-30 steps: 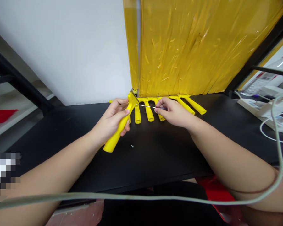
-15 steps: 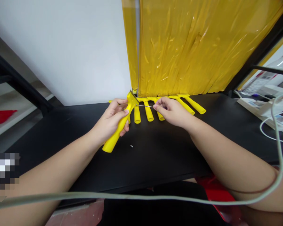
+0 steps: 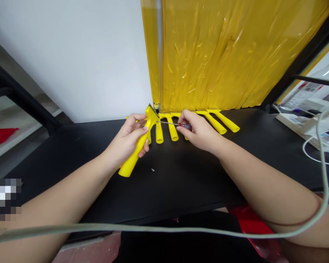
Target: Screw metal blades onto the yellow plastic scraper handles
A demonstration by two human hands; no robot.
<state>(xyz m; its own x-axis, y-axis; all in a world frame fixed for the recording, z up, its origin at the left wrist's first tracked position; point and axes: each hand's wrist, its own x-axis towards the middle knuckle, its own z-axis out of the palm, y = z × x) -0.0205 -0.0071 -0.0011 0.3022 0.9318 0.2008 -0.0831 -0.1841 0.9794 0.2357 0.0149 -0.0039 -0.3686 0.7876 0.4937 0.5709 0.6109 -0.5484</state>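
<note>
My left hand (image 3: 132, 137) is wrapped round a yellow scraper (image 3: 135, 153), tilted with its wide head up and a dark blade edge along the top. In my right hand (image 3: 199, 129) is a screwdriver (image 3: 185, 126), pinched by its clear handle with a red collar. Its thin shaft points left, and the tip meets the scraper's neck, where a small screw seems to sit. A small loose screw (image 3: 152, 170) lies on the black table below the hands. Behind them is a row of more yellow scrapers (image 3: 173, 132), partly hidden by my right hand.
A black table (image 3: 186, 182) spans the space, backed by a white panel (image 3: 98, 62) and a yellow plastic sheet (image 3: 208, 54). At right are a power strip (image 3: 298, 126), a clear bottle (image 3: 309, 87) and cables. A pale cable (image 3: 181, 230) crosses in front of my forearms.
My right hand's fingers have shifted on the screwdriver, so its handle now shows. The scraper has moved slightly left and remains in my left hand.
</note>
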